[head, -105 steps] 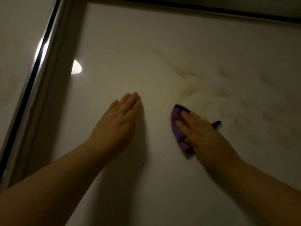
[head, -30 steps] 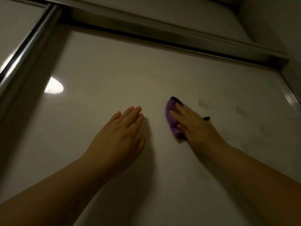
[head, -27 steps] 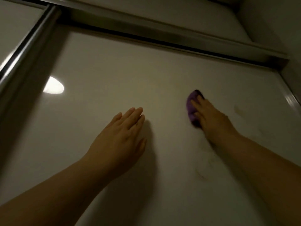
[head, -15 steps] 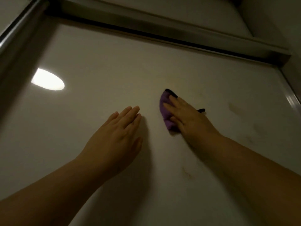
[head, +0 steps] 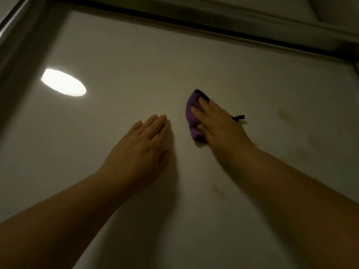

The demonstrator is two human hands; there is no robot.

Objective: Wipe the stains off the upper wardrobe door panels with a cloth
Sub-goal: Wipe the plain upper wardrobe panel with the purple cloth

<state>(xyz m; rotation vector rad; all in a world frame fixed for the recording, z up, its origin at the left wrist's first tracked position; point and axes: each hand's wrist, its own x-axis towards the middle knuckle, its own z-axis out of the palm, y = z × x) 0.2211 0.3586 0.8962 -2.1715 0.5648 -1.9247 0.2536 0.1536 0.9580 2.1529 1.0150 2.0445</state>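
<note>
head view, carrier: pale door panel (head: 120, 47) seen from below, bounded by a dark top rail (head: 194, 22) and a metal side frame (head: 17, 47) at its left edge.
head view, task's thing: purple cloth (head: 191, 117), bunched into a small pad, flat against the panel about midway between its left and right edges, well below the top rail.
head view, right hand (head: 219, 125): laid over the cloth with straight fingers, pressing it to the panel, not wrapped round it.
head view, left hand (head: 143, 150): flat on bare panel just left of the cloth, fingers extended and together, holding nothing; probably a brace.
head view, stains: faint brown blotch (head: 287, 117) toward the right edge; short dark smear (head: 219, 191) lower, beside the right forearm; neither is under the cloth.
risk, missed marks: dim light and low contrast could leave the faint blotch unwiped.
risk, slipping pad: only palm pressure holds the cloth, so it may slide out and drop on a fast stroke.
risk, fresh prints: the bare left palm may mark the gloss.
materials: the panel is smooth and glossy, mirroring an oval lamp glare (head: 63, 82); the cloth is soft, napped and dark-trimmed; the rail is hard and straight.
</note>
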